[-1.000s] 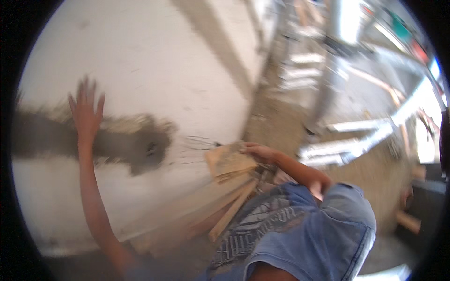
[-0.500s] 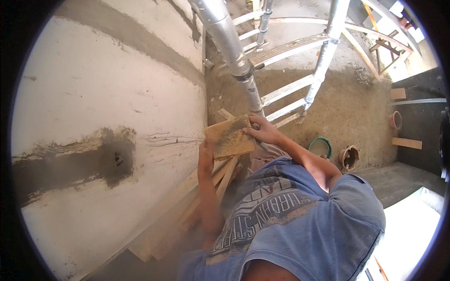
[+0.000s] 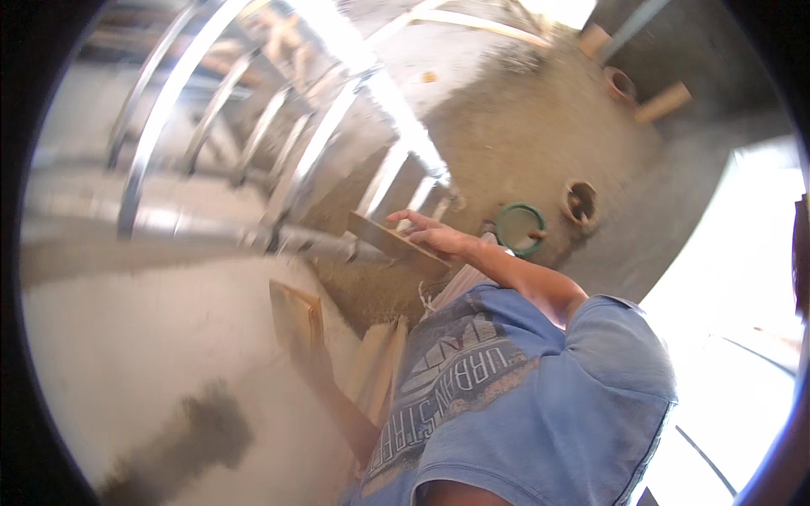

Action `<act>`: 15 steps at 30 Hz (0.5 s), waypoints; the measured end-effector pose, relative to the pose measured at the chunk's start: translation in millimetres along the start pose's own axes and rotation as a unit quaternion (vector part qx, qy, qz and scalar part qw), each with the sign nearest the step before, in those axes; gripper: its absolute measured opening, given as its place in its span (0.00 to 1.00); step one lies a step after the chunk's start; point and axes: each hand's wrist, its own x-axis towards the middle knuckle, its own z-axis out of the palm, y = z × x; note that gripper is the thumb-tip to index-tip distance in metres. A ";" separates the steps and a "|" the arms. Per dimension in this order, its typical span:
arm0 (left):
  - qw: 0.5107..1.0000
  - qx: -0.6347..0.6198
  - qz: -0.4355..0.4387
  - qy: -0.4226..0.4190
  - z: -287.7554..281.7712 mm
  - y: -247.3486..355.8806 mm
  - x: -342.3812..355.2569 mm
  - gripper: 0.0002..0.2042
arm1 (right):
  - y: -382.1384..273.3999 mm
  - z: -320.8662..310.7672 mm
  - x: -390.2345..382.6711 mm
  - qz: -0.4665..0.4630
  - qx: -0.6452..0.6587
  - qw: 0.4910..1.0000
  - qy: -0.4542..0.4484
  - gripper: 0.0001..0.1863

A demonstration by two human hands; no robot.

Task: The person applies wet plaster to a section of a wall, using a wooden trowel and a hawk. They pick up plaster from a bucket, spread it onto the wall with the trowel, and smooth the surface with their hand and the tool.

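Tan slabs (image 3: 295,314), stacked, lower end gripped in left hand (image 3: 311,358), finger detail blurred, in front of pale wall (image 3: 110,337). Right hand (image 3: 434,239) half-curled, holds thin board (image 3: 371,232) near-edge-on. Beyond: metal scaffold (image 3: 405,126), green-rimmed bucket (image 3: 499,228).

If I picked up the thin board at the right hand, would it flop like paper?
The thin board would probably stay stiff: its edge looks straight. It may feel light, being so thin. Being flat, it would likely slide, not roll.
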 end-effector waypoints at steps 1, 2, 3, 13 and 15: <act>0.999 0.028 -0.004 -0.028 -3.9 -18.7 11.6 0.18 | -4.0 -19.3 -11.1 -0.008 0.028 1.000 0.007 0.21; 0.996 0.020 -0.043 -0.072 21.4 -27.9 17.2 0.18 | -5.4 -43.1 -25.6 -0.017 0.055 0.998 0.017 0.23; 0.990 0.013 -0.083 -0.115 46.0 -36.3 21.0 0.17 | -6.1 -70.0 -43.0 -0.023 0.099 0.993 0.055 0.24; 0.877 0.274 -0.210 -0.333 285.5 -96.4 -55.8 0.15 | 170.4 -383.0 -184.6 -0.073 0.289 0.757 0.582 0.19; 0.794 0.444 -0.078 -0.407 285.4 -116.0 -36.9 0.17 | 209.2 -415.6 -226.8 0.037 0.206 0.698 0.685 0.22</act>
